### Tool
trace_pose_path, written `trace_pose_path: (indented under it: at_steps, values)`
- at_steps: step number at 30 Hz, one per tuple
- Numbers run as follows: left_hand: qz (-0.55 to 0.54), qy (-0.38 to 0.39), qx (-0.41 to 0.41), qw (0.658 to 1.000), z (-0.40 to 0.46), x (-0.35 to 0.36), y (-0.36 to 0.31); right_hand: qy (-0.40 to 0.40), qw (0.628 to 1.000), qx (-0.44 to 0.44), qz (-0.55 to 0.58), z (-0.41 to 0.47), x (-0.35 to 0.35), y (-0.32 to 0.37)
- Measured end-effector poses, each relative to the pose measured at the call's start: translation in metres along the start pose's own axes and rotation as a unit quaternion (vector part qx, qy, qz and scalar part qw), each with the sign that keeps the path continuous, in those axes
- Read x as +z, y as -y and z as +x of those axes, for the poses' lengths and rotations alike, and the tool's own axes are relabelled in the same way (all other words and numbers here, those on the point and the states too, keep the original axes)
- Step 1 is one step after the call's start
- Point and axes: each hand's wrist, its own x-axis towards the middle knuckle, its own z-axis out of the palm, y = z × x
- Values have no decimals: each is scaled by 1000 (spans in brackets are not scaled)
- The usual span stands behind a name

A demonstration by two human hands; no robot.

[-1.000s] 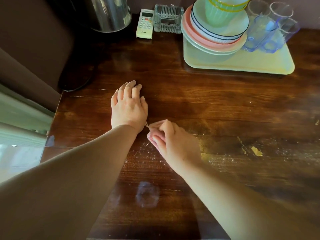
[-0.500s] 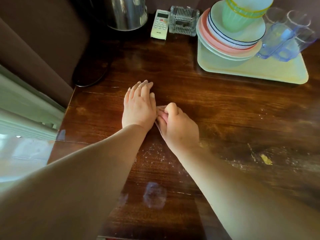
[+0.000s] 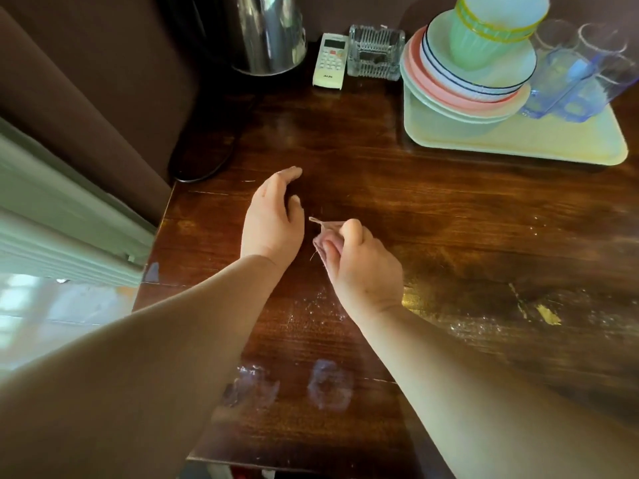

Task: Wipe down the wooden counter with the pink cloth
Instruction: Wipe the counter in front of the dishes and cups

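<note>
The dark wooden counter [image 3: 397,188] fills the head view, with pale smears near its front edge and crumbs and yellow flecks to the right. My right hand [image 3: 359,267] is closed around the small pink cloth [image 3: 326,238], of which only a frayed bit shows past my fingers. My left hand [image 3: 273,219] is raised on its edge just left of the cloth, fingers together and slightly curved, holding nothing. A narrow gap separates the two hands.
A pale tray [image 3: 539,146] at the back right carries stacked plates and bowls [image 3: 463,84] and blue glasses [image 3: 574,81]. A glass ashtray [image 3: 375,57], a white remote [image 3: 330,60] and a steel kettle [image 3: 266,32] stand along the back. A black cable [image 3: 207,160] loops at the left edge.
My left hand has lifted from flat on the counter onto its edge. My right hand with the cloth has pulled away from it, opening a small gap between the hands.
</note>
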Motion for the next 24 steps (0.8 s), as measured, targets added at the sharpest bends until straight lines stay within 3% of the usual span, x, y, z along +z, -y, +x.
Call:
trace_pose_path:
  at_steps: [3, 7, 13, 19, 24]
  values:
    - [107, -28, 25, 994, -38, -29, 22, -22, 1000, 0, -3, -1, 1, -1]
    - [195, 12, 4, 981, -74, -43, 50, -4, 1000, 28, 12, -7, -2, 2]
    - [219, 8, 35, 975, -68, -36, 54, 38, 996, -70, 36, -35, -8, -1]
    - [242, 6, 25, 970, -67, -34, 50, 35, 999, 40, -3, -3, -3, 20]
    - [251, 4, 23, 968, -69, -34, 50, 77, 989, -119, 39, -48, -7, 14]
